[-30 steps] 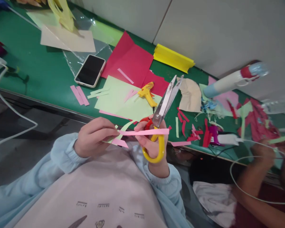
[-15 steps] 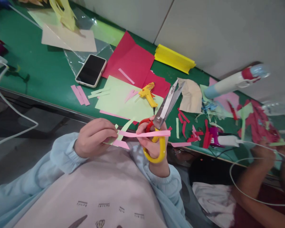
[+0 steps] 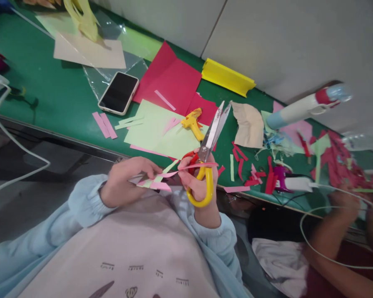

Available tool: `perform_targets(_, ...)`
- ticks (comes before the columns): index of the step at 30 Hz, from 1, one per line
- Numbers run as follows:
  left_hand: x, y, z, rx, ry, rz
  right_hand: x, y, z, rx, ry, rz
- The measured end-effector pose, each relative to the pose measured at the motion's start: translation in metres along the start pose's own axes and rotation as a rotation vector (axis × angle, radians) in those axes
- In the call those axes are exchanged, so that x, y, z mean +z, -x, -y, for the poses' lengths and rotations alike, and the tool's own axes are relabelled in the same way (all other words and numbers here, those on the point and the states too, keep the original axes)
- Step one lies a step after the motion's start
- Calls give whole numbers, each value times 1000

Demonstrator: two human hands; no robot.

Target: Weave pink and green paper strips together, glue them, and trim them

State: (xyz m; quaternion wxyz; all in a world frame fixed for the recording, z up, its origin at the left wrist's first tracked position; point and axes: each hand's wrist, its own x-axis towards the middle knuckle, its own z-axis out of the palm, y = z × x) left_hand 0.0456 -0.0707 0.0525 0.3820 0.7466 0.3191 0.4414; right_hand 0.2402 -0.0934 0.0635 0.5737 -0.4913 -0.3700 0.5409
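My left hand is closed on a small bunch of pink and light-green paper strips in front of my chest. My right hand keeps hold of the scissors, with red and yellow handles and the blades pointing up and away, slightly parted. Between its fingers it also pinches a long pink strip, which stretches across from the left hand's bunch. Just beyond the scissors, a small yellow glue gun lies on a light-green sheet.
Red sheets, a phone and a yellow folded piece lie on the green table. Paper scraps, beige cloth and a bottle are to the right. A co-worker's arm is at far right.
The left hand's fingers have shifted on the strips and turned. The pink strip between my hands is now twisted and edge-on. The scissors have moved slightly left.
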Motion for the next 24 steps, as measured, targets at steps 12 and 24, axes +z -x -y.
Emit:
perform_targets(12, 10, -6, 10, -788, 595, -86, 3, -22, -12, 99, 73, -172)
perform_targets(24, 18, -11, 14, -944, 853, -79, 14, -27, -22, 129, -96, -238)
